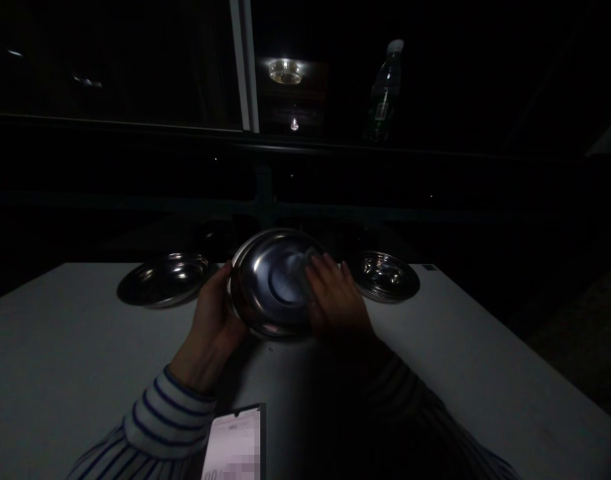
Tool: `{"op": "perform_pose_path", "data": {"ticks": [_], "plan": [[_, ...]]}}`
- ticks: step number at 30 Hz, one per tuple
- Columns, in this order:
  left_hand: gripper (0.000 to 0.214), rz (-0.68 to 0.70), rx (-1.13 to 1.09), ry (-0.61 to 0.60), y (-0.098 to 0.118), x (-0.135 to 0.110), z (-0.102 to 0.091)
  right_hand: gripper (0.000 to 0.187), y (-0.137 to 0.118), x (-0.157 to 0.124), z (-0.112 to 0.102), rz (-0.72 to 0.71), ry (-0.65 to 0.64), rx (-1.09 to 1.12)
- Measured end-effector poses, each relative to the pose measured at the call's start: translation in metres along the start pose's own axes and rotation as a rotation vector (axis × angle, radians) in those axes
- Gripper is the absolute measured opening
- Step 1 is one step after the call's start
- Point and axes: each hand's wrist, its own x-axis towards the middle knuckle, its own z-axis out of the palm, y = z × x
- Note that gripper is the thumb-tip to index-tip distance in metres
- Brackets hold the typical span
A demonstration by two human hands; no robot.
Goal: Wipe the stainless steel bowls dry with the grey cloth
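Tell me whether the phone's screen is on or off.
On: the phone glows pale and bright beside the striped left sleeve.

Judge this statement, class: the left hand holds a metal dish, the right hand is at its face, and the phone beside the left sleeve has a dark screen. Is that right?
Not quite: in the head view, the phone beside the left sleeve has a lit screen, not a dark one. The left hand does hold a metal dish, with the right hand at its face.
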Motion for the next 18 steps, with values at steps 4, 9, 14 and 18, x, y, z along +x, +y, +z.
{"op": "perform_pose_path", "data": {"ticks": [4,9,14,18], "plan": [[0.028,-0.042,0.017,-0.013,-0.004,-0.001,0.002,0.047,-0.004,0.005,-0.006,0.114,-0.009,0.004],[0.031,-0.049,0.05,0.008,-0.004,-0.001,0.001,0.045,-0.02,0.005,-0.006,-0.106,-0.095,-0.016],[0.032,-0.073,0.071,0.0,-0.005,0.002,-0.002,0.045,-0.02,0.008,-0.012,0.029,-0.123,-0.055],[0.032,-0.071,0.068,0.015,-0.006,0.001,0.0,0.046,-0.021,0.011,-0.017,-0.048,-0.162,-0.035]]}}
